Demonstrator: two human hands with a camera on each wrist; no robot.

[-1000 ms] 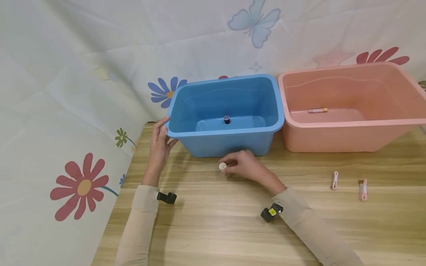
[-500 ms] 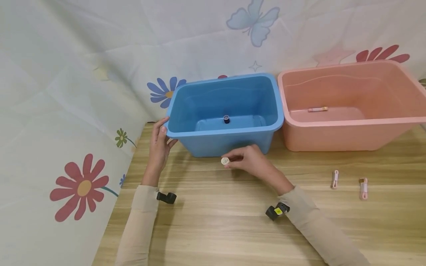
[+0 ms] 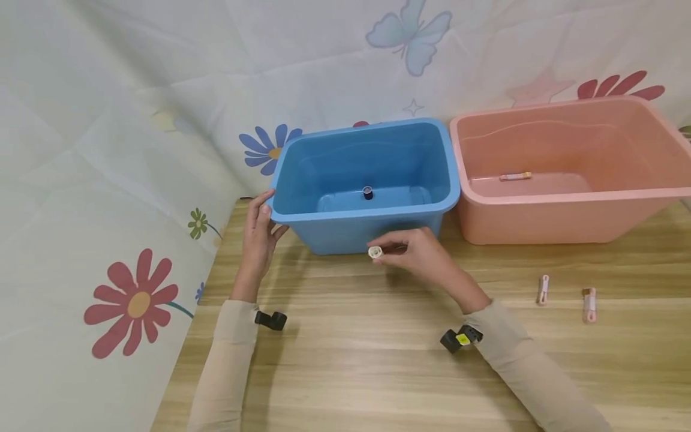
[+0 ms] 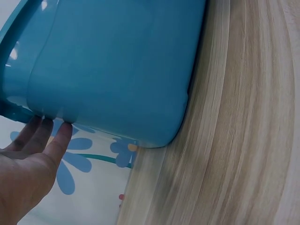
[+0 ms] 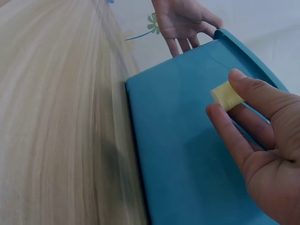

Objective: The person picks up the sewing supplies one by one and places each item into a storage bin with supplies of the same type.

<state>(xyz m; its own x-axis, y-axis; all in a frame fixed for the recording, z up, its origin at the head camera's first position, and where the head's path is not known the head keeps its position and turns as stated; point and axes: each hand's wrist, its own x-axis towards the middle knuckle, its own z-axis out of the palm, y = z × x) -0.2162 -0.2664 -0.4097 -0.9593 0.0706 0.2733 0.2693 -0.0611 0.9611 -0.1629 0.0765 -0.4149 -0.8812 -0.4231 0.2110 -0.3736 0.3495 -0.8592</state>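
Note:
In the head view my right hand pinches a small pale-yellow spool of thread between thumb and fingertips, just in front of the blue tub. The right wrist view shows the wound side of the spool with the tub's wall behind it. My left hand rests against the tub's left front corner, its fairly straight fingers touching the outer wall under the rim, as the left wrist view shows. A dark spool stands on the tub's floor.
A pink tub stands right beside the blue one, with a small pink bundle inside. Two more pink folded bundles, one smaller and one larger, lie on the wooden table. A printed cloth hangs behind and at left.
My right hand has lifted the pale-yellow spool and moved it a little to the right and toward the blue tub's front wall. The left hand has stayed at the tub's corner.

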